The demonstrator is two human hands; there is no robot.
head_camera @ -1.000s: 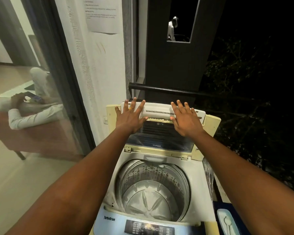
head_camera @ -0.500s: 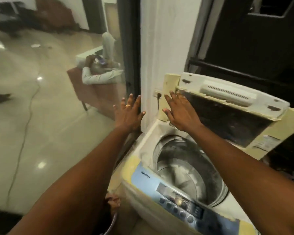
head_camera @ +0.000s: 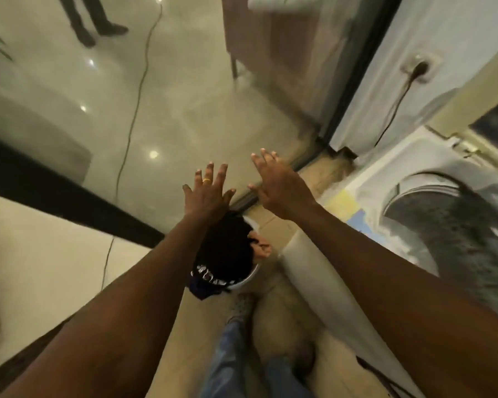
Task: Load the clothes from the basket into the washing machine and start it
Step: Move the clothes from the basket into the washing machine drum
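Note:
The top-loading washing machine stands at the right with its lid raised and its drum open and bare. On the floor to its left sits a white basket filled with dark clothes and a bit of pinkish cloth. My left hand, with a ring on one finger, is stretched out with spread fingers just above the basket's far side. My right hand hangs open in the air between the basket and the machine. Neither hand touches anything.
A glass door with a dark frame rises just behind the basket. A black power cord runs from a wall socket down behind the machine. My legs in blue jeans stand close to the machine's front.
My hands have come off the raised lid and swung left and down, away from the machine. The view has turned down onto the basket of clothes on the floor.

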